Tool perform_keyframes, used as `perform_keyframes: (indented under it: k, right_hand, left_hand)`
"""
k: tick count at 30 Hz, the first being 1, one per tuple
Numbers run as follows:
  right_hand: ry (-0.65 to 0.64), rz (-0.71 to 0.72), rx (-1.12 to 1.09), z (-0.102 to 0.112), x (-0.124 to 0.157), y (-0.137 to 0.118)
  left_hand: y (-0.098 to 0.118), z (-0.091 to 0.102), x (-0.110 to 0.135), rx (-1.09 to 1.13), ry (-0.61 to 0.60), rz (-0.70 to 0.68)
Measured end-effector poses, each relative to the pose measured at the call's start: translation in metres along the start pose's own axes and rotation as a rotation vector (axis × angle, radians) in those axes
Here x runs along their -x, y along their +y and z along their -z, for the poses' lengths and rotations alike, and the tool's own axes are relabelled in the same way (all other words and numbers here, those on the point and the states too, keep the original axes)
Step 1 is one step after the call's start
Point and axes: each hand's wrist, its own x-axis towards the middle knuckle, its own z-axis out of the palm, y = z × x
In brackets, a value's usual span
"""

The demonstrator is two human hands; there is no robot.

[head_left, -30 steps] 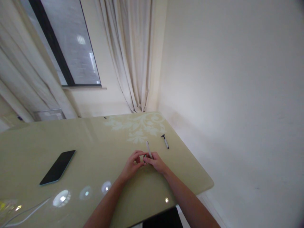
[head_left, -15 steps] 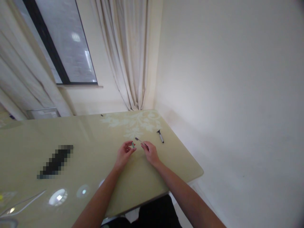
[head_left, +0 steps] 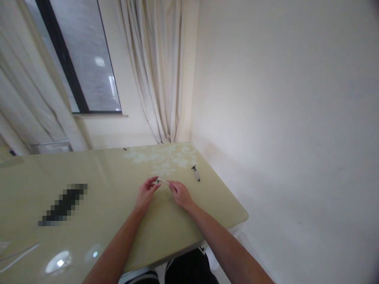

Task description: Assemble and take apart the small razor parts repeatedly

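Note:
My left hand [head_left: 145,192] and my right hand [head_left: 179,193] meet over the green glass table [head_left: 124,221], near its far right corner. Between their fingertips is a slim white pen-like thing [head_left: 164,182], lying almost level. The right hand pinches its right end; the left hand's thumb and fingers are closed at its left end, where a small greenish piece shows. Whether that piece is joined to the pen is too small to tell. A second marker [head_left: 196,173] with a dark cap lies on the table to the right of my hands.
A dark flat object [head_left: 63,204], blurred out, lies on the left of the table. A thin white cable [head_left: 17,255] runs at the near left. Curtains [head_left: 161,67] and a window [head_left: 83,59] are behind the table; a plain wall is on the right.
One second ago the hands held the pen upright together. Then they drew apart, the left holding a small piece. Now they are joined again with the pen nearly level.

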Motion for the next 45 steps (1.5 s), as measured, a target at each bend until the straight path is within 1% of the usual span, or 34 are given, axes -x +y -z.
perform_keyframes:
  k: [6,9,13,16,21,25,29,33,34,37,39,42,43,45]
  right_hand:
    - [0.007,-0.014,-0.022,0.000,0.000,0.000]
    - [-0.022,-0.004,-0.050,0.001,0.001,-0.001]
    - [-0.004,-0.015,-0.073,0.002,0.002,-0.002]
    - [-0.055,0.015,-0.112,0.003,-0.002,-0.001]
    - [-0.077,0.036,-0.111,0.009,-0.013,0.004]
    - [-0.144,0.100,-0.127,0.017,-0.010,0.006]
    - [-0.078,0.084,-0.111,0.024,0.000,0.004]
    - [-0.114,0.137,-0.091,0.027,0.004,-0.004]
    - [-0.107,0.136,-0.096,0.027,0.004,-0.006]
    - [-0.036,0.093,-0.077,0.028,0.004,-0.009]
    - [-0.047,0.089,-0.087,0.028,0.004,-0.008]
    - [-0.115,0.089,-0.169,0.028,0.005,-0.005]
    - [-0.107,0.075,-0.180,0.028,0.005,-0.005]
    - [-0.047,0.044,-0.160,0.029,0.005,-0.004]
  left_hand:
    - [0.003,0.010,-0.001,-0.027,-0.078,0.055]
    - [0.006,0.012,-0.002,-0.022,-0.093,0.055]
    - [0.009,0.012,-0.002,-0.017,-0.112,0.062]
    - [0.008,0.012,-0.002,-0.009,-0.110,0.068]
    - [0.001,0.014,-0.003,-0.004,-0.095,0.096]
    - [0.000,0.013,-0.003,0.007,-0.105,0.089]
    - [0.002,0.009,-0.002,0.014,-0.139,0.101]
    - [0.003,0.007,-0.001,0.032,-0.135,0.118]
    - [0.003,0.007,-0.001,0.039,-0.135,0.120]
    - [0.004,0.006,0.001,0.061,-0.140,0.130]
    - [0.004,0.006,0.001,0.078,-0.140,0.132]
    - [0.004,0.004,0.002,0.102,-0.140,0.125]
    - [0.004,0.003,0.003,0.109,-0.140,0.124]
    - [0.003,0.002,0.003,0.122,-0.141,0.128]
